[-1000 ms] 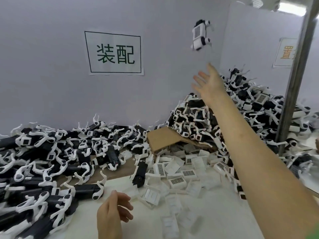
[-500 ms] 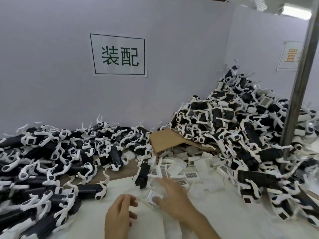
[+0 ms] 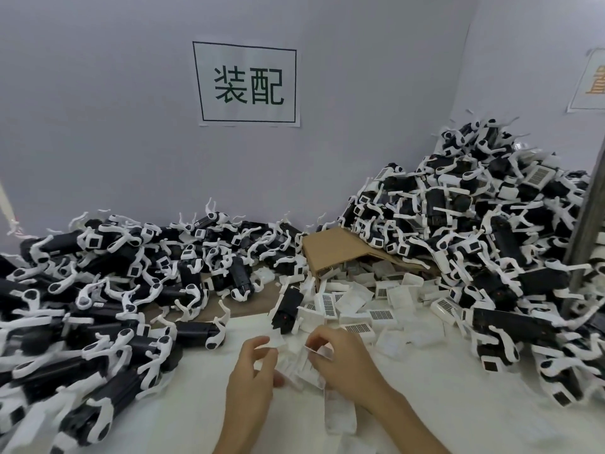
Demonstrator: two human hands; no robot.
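Since half a second ago the right grip (image 3: 343, 365) is nearer the left grip (image 3: 250, 375), both pinching a small translucent white plastic cover (image 3: 296, 363) just above the white tabletop (image 3: 442, 404), where a slack pinch could drop it among loose barcode-labelled white covers (image 3: 379, 314).

Parts in view: two hands and two forearms, lower centre of the frame, cut off by the bottom edge.
Left hand (image 3: 250, 385): bare from fingertips to wrist.
Right hand (image 3: 343, 365): bare from fingertips to wrist; knuckles show as low ridges.
Left forearm (image 3: 240, 430): bare; only a short length in view.
Right forearm (image 3: 406, 421): bare; a longer length in view, widening toward the bottom edge.
Fine detail: fingertips and nails too blurred to describe.
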